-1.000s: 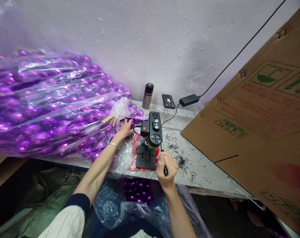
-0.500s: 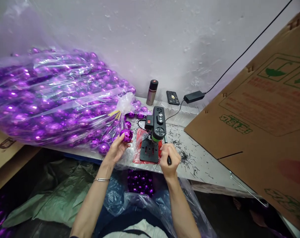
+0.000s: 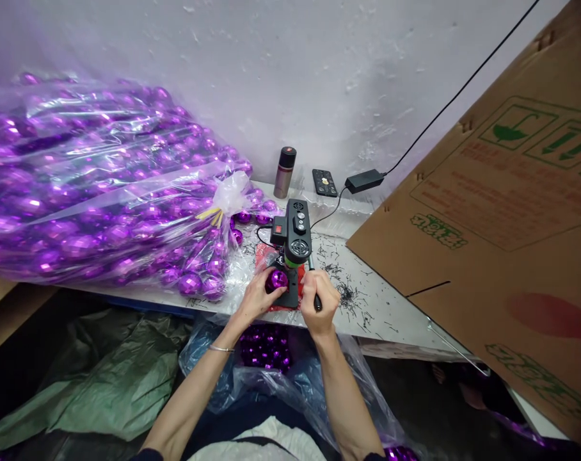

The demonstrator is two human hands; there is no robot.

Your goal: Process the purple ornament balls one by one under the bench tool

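Between its thumb and fingers, my left hand (image 3: 256,296) holds a shiny purple faceted ball (image 3: 276,280) over the base plate of a small black machine (image 3: 298,232). My right hand (image 3: 320,301) is closed round the black handle (image 3: 318,303) of the machine's lever, at its right side. The machine stands on red plastic (image 3: 262,255) on a white table (image 3: 381,307). To the left lies a large clear bag (image 3: 103,192) full of purple balls, its neck gathered beside yellow ties (image 3: 212,214).
Behind the machine are a bottle (image 3: 285,173), a phone (image 3: 324,182) and a black power adapter (image 3: 365,181) with its cable. Black bits (image 3: 347,294) litter the table's right part. A large cardboard box (image 3: 487,256) leans in from the right. More purple balls (image 3: 265,347) lie below the table edge.
My left hand has moved right with the purple ball, from beside the bag to the machine's base. My right hand keeps its hold on the handle. The whole view has shifted slightly.
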